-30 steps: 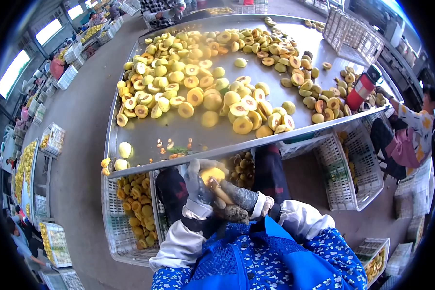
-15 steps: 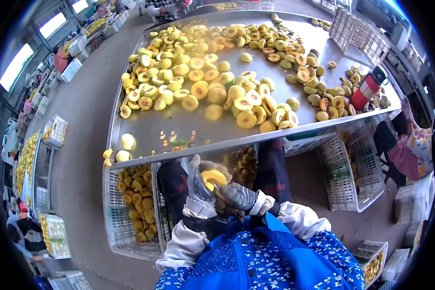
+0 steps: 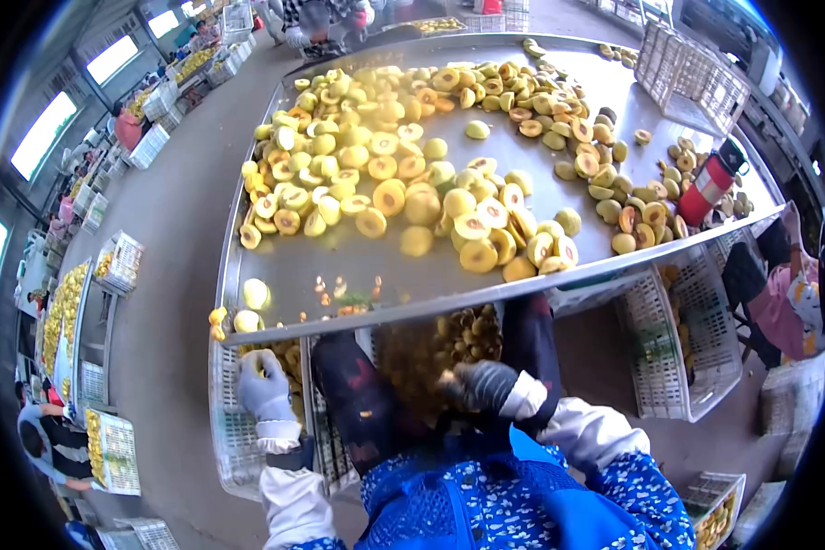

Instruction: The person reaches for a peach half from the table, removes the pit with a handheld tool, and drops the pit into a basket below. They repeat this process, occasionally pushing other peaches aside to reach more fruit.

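My left hand, in a grey glove, is over the white crate of fruit halves at the lower left. Its fingers curl round a piece of yellow fruit, partly hidden by the glove. In front of my lap is my right hand, in a dark grey glove, with its fingers closed round something too blurred to name. Beyond both hands, the metal table bears many halved yellow-green fruits. Small scraps lie near its front edge.
A red bottle stands at the table's right side. An empty-looking crate sits at the back right corner. More crates are below on the right. A co-worker is across the table; another person sits at right.
My left hand has moved left and down from my right hand to the crate, taking the yellow fruit away. My right hand has shifted slightly right. The view has tilted a little.
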### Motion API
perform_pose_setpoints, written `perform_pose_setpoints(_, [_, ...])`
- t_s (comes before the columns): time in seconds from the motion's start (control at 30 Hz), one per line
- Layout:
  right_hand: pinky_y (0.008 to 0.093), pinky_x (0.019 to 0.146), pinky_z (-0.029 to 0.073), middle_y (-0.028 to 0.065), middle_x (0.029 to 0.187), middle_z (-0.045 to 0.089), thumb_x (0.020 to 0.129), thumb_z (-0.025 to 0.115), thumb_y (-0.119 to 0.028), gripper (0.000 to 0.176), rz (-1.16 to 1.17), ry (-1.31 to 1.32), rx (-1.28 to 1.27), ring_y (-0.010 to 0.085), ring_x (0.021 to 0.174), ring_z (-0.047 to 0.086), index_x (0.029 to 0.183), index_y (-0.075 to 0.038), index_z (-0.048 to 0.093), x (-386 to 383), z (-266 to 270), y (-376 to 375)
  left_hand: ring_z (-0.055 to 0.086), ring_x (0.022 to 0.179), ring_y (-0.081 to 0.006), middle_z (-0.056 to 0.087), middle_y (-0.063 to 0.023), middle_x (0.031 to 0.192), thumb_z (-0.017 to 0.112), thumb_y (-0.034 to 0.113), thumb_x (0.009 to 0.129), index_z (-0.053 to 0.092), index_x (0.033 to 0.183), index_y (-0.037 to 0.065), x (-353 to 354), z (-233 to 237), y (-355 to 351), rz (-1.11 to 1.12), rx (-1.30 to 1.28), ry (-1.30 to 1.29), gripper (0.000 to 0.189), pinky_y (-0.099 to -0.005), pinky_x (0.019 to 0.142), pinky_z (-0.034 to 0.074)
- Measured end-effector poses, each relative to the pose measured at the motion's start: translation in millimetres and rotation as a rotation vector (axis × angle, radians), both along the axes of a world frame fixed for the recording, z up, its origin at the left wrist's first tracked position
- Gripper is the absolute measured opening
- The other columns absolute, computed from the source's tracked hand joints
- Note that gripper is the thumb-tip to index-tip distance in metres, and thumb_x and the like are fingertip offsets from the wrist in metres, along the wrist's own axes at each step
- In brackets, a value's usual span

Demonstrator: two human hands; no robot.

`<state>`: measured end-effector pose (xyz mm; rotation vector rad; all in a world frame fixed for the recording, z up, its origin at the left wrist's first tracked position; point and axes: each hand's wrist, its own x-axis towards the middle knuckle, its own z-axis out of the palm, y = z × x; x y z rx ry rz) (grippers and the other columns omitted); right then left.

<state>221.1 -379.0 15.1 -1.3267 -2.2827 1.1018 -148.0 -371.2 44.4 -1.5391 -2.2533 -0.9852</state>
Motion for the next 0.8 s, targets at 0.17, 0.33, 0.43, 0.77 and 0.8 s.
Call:
perform_pose_setpoints(0.17, [0.0527,0.059,0.045,0.0240,0.067,0.059,0.093,0.043,-0.046,0.046,0.010,-0.060,-0.066,0.0424,0.063,0.059,0.077,-0.004,0.057,-14.9,-6.7,15.0,0.057,0.100,-0.0333,0.057,-0.0159,0.112,0.065,0.023,0.075,0.053,0.118,0.010,72.3,58.9,126.6,-0.480,0.045,0.352,0.047,-0.0427,0.086,0.045])
perform_pose_setpoints(0.33, [0.0521,0.053,0.045,0.0222,0.063,0.059,0.091,0.047,-0.046,0.041,-0.071,0.002,0.005,0.0402,0.059,0.059,0.082,-0.007,0.054,-12.4,-15.2,22.6,0.056,0.101,-0.0306,0.046,-0.0120,0.126,0.059,0.030,0.078,0.043,0.129,0.022,130.5,24.4,260.2,-0.588,-0.642,0.612,0.054,-0.0432,0.082,0.047])
perform_pose_setpoints(0.43, [0.0526,0.051,0.043,0.0214,0.058,0.057,0.090,0.050,-0.045,0.039,-0.110,0.034,-0.003,0.0402,0.054,0.058,0.083,-0.007,0.054,-4.1,-16.6,22.4,0.060,0.096,-0.0308,0.050,-0.0109,0.120,0.058,0.027,0.079,0.047,0.112,0.017,136.1,1.3,272.8,-0.625,-0.679,0.596,0.036,-0.0452,0.077,0.049])
perform_pose_setpoints(0.77, [0.0513,0.048,0.040,0.0200,0.054,0.054,0.091,0.052,-0.041,0.035,-0.190,0.177,0.228,0.0395,0.052,0.055,0.079,-0.008,0.053,-11.3,-1.3,14.0,0.061,0.059,-0.0264,0.064,-0.0148,0.089,0.063,0.028,0.080,0.050,0.117,0.009,118.1,5.4,217.9,-0.632,-0.717,-0.362,0.044,-0.0392,0.052,0.049])
perform_pose_setpoints(0.8, [0.0511,0.048,0.040,0.0201,0.055,0.054,0.091,0.051,-0.040,0.034,-0.218,0.236,0.217,0.0396,0.052,0.055,0.079,-0.008,0.053,-10.6,4.5,11.4,0.060,0.050,-0.0238,0.064,-0.0141,0.081,0.064,0.028,0.080,0.053,0.115,0.008,117.8,16.7,205.6,-0.596,-0.796,-0.685,0.042,-0.0361,0.046,0.048])
